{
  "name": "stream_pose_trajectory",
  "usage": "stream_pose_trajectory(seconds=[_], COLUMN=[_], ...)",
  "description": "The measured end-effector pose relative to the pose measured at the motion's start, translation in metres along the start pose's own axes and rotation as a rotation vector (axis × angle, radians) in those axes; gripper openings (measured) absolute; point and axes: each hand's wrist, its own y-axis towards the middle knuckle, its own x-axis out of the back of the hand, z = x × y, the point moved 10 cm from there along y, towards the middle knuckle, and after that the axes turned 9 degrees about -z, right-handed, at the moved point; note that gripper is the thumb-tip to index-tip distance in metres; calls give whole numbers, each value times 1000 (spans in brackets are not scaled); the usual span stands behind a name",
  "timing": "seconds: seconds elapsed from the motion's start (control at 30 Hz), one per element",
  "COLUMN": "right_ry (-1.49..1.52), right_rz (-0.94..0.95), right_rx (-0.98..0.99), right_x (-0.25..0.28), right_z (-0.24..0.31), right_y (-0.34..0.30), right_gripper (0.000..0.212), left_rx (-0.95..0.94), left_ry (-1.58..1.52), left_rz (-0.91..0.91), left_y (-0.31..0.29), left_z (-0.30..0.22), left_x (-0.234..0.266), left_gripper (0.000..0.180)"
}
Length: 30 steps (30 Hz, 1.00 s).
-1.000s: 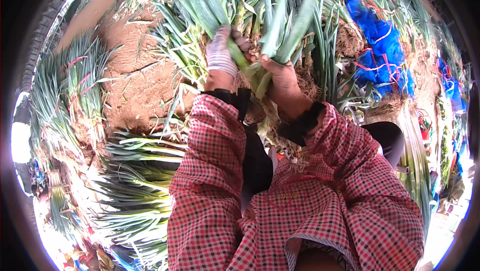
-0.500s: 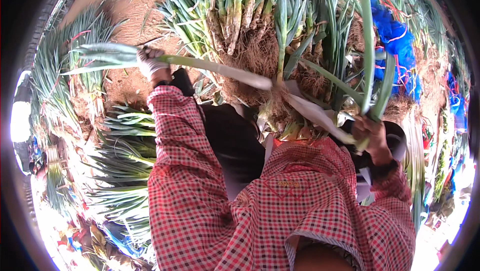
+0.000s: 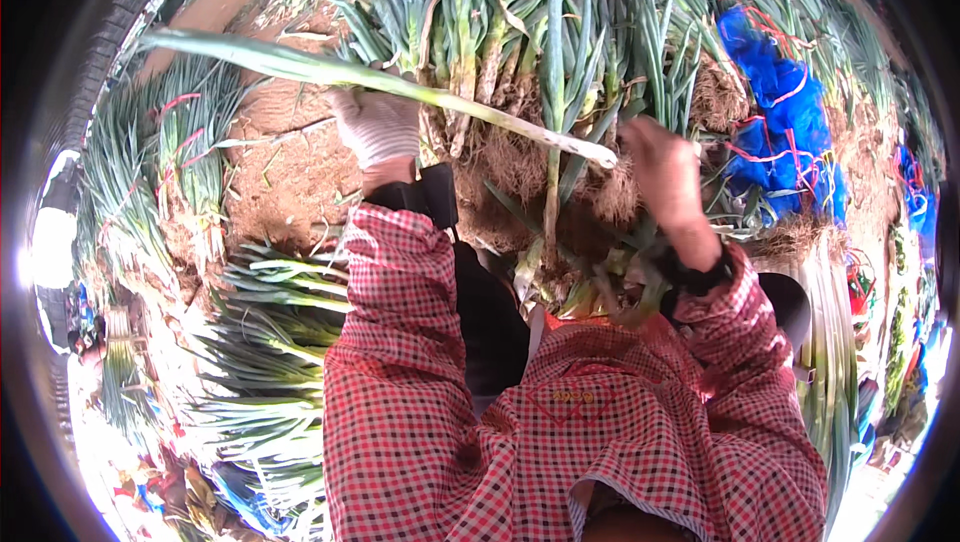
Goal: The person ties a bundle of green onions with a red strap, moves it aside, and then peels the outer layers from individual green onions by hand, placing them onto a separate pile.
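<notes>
A long green onion stretches across in front of me, its green leaves to the left and its white root end to the right. My left hand, in a pale striped glove, is closed around its middle; the fingers are partly hidden behind the stalk. Just right of the white end is my right hand, bare and apart from the stalk. Its fingers look bent but are blurred. Beyond both hands stands a heap of unpeeled green onions with brown, dirt-covered roots.
Bundles of green onions tied with red string stand at the far left. Nearer, a pile of green onions lies beside my left arm. Blue netting with red ties sits at the right. Trimmed stalks lie right of my right arm.
The peeled-off leaves have left my right hand, which has moved up and left toward the onion's white end. My left hand has shifted right with the onion.
</notes>
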Motion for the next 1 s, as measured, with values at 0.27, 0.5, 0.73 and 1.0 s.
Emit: stream_pose_trajectory(seconds=[0.27, 0.5, 0.73, 1.0], right_ry=[527, 1067, 1409, 1463], right_rz=[506, 112, 114, 75], right_rx=[-225, -438, -618, -552], right_x=[-127, -126, -140, -126], right_z=[28, 34, 46, 60], right_y=[37, 47, 27, 25], right_gripper=[62, 36, 61, 55], left_rx=[267, 59, 125, 127], left_ry=[10, 230, 181, 101], left_rz=[261, 303, 307, 311], left_y=[-41, -35, -46, -48], left_z=[68, 71, 80, 71], left_x=[-61, -62, -64, -69], left_gripper=[47, 41, 37, 42])
